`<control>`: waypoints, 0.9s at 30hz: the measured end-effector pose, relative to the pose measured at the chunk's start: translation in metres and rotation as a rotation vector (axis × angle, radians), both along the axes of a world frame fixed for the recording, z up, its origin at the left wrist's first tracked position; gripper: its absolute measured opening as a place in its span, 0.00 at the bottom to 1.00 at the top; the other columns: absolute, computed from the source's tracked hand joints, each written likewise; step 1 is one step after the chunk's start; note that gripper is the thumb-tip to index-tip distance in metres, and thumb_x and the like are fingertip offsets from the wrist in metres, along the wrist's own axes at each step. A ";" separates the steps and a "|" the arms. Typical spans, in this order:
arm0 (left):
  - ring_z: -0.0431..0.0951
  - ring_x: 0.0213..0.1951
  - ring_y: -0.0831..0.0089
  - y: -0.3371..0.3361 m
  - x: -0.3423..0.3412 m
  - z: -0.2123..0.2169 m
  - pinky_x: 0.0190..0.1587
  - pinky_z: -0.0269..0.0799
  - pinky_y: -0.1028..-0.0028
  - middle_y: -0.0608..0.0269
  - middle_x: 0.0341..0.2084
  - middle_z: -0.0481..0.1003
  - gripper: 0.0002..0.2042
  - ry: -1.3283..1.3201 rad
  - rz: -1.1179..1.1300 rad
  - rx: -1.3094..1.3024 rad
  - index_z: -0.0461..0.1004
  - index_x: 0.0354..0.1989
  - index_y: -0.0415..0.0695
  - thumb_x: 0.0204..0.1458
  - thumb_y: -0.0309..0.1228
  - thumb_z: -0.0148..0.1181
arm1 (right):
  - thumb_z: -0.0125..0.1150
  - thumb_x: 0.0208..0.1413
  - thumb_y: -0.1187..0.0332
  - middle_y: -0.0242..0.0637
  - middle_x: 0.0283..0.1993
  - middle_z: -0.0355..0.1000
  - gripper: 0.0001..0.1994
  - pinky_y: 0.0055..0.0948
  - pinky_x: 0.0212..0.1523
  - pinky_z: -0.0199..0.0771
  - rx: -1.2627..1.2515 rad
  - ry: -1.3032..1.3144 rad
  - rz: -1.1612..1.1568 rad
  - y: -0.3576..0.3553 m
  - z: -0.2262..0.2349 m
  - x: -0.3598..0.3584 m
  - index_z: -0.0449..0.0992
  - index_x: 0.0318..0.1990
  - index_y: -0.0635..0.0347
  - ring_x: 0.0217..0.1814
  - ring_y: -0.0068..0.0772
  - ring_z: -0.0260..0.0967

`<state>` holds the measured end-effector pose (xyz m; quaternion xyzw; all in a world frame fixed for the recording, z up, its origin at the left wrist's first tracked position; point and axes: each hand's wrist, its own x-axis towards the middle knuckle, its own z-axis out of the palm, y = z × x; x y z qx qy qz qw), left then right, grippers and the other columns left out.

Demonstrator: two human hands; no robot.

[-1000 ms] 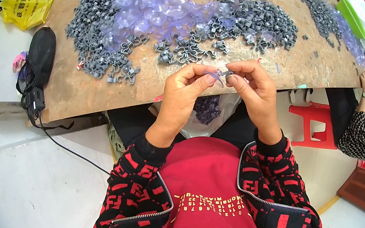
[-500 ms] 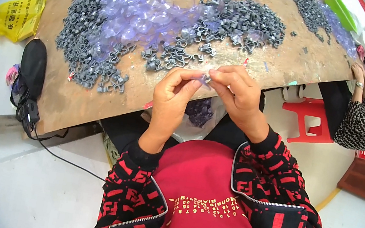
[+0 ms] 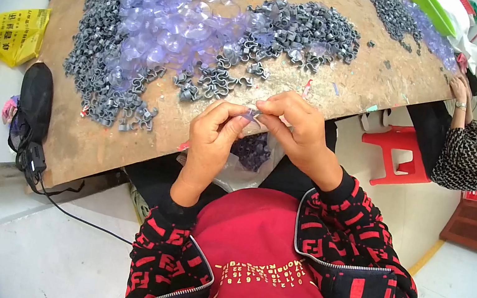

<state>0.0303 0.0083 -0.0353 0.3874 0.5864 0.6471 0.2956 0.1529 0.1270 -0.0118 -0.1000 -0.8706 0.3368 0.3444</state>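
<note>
Over the table's near edge, my left hand [image 3: 213,135] pinches a small clear purple suction cup [image 3: 250,115] between thumb and fingers. My right hand [image 3: 296,127] meets it there, its thumb and forefinger closed on a tiny grey piece that looks like a clip, mostly covered by the fingertips. Beyond my hands lie loose grey plastic clips [image 3: 215,82], and a wide heap of clear purple suction cups [image 3: 178,19] spreads behind them. Below my hands, a clear plastic bag [image 3: 238,177] holds dark purple pieces [image 3: 252,151].
The wooden table [image 3: 105,152] carries more grey clips [image 3: 309,28] and a green tray [image 3: 433,12] at the far right. A person [image 3: 471,153] sits on the right near a red stool [image 3: 398,157]. On the left hang a yellow bag [image 3: 16,35] and a black cable [image 3: 81,219].
The view has shifted slightly, so the table's contents appear a little to the left. Both hands stay together around the suction cup, with only small finger movement.
</note>
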 end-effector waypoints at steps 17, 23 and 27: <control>0.71 0.23 0.67 -0.010 -0.014 0.026 0.26 0.65 0.75 0.57 0.23 0.69 0.06 0.439 -0.034 0.066 0.73 0.32 0.38 0.45 0.19 0.55 | 0.52 0.56 0.70 0.33 0.35 0.70 0.09 0.23 0.37 0.70 -0.995 -0.120 0.444 0.008 0.003 0.005 0.69 0.44 0.63 0.34 0.23 0.68; 0.72 0.26 0.62 -0.012 -0.013 0.030 0.26 0.67 0.70 0.58 0.24 0.70 0.09 0.808 -0.004 0.233 0.72 0.33 0.39 0.41 0.17 0.57 | 0.56 0.54 0.66 0.35 0.32 0.67 0.11 0.23 0.32 0.70 -1.210 -0.185 0.643 0.019 -0.001 0.005 0.62 0.37 0.60 0.30 0.24 0.68; 0.71 0.26 0.60 -0.017 -0.015 0.029 0.26 0.67 0.71 0.57 0.24 0.69 0.10 0.777 -0.047 0.183 0.73 0.33 0.40 0.40 0.19 0.57 | 0.57 0.54 0.67 0.32 0.31 0.67 0.09 0.24 0.31 0.69 -1.040 -0.263 0.663 0.021 0.008 0.005 0.64 0.35 0.60 0.31 0.23 0.68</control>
